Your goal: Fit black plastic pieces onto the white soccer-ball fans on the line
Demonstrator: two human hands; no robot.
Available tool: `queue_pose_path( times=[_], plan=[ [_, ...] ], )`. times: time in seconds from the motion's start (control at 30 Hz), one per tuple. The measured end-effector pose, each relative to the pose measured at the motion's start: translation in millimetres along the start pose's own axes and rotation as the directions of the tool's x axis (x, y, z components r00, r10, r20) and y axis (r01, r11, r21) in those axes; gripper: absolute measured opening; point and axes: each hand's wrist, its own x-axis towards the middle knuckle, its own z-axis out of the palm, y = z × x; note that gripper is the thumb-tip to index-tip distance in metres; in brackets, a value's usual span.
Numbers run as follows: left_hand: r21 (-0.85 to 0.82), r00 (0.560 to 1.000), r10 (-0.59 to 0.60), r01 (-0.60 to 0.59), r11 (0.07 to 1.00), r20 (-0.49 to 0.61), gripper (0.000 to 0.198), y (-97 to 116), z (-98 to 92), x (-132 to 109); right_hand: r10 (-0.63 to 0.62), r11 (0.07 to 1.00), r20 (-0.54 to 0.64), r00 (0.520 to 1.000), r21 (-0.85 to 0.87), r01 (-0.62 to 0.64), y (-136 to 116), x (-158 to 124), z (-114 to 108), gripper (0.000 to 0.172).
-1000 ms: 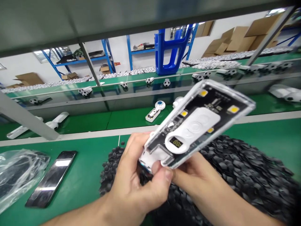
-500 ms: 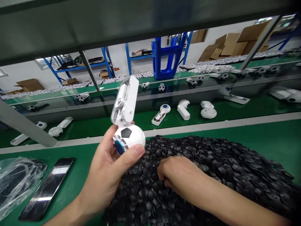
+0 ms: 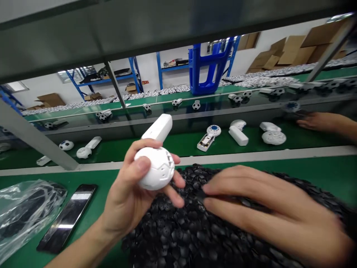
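Observation:
A white ball-shaped device with a white rectangular arm is held in my left hand, thumb on the ball and several fingers spread behind it. The side facing me is plain white with small holes and slots. My right hand, blurred, is over a large pile of black pieces. Its thumb and fingertips pinch a small black piece, just right of the device and apart from it.
A phone and a clear plastic bag lie at the left. Beyond a metal rail, similar white devices rest on the green belt. Another person's hand reaches in at the right. A blue stool stands farther back.
The device has turned in my left hand, from its black-patched side to its plain white side. My right hand has lifted from the pile, pinching a black piece. Another person's hand has appeared at right.

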Motion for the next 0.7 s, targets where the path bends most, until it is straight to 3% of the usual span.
queue_pose_path(
  times=[0.07,0.1,0.23,0.3,0.4,0.5,0.6,0.7],
  plan=[
    [-0.015,0.999,0.037,-0.036,0.999,0.025,0.021,-5,-2.8,4,-0.051,0.998,-0.222,0.974,-0.035,0.044,-1,-10,-2,0.023],
    [-0.014,0.998,0.043,-0.043,0.999,0.039,0.023,-7,-4.1,5,-0.078,0.995,-0.279,0.957,-0.08,0.058,-2,-14,0,0.028],
    [-0.022,0.996,0.033,-0.031,0.999,0.08,0.025,-20,-7.8,5,-0.322,0.928,-0.305,0.896,-0.288,0.236,-2,-16,11,0.026],
    [0.04,0.994,0.015,-0.02,0.999,0.107,0.027,-28,-8.8,0,-0.354,0.916,-0.323,0.878,-0.31,0.255,-4,-10,12,0.036],
    [0.278,0.988,0.03,-0.073,0.958,0.154,0.037,-36,-9.7,-8,-0.259,0.953,-0.296,0.919,-0.233,0.193,-10,-2,8,0.026],
    [0.463,0.971,0.101,-0.194,0.865,0.219,0.037,-38,-9.7,-14,-0.058,0.997,-0.293,0.954,0.029,0.069,-20,4,11,0.023],
    [0.501,0.965,0.119,-0.225,0.835,0.235,0.037,-40,-8.8,-17,0.202,0.966,-0.416,0.886,0.236,-0.11,-29,9,23,0.014],
    [0.535,0.962,0.136,-0.245,0.809,0.235,0.038,-42,-8.3,-17,0.3,0.949,-0.449,0.842,0.232,-0.215,-34,15,32,0.012]
  ],
)
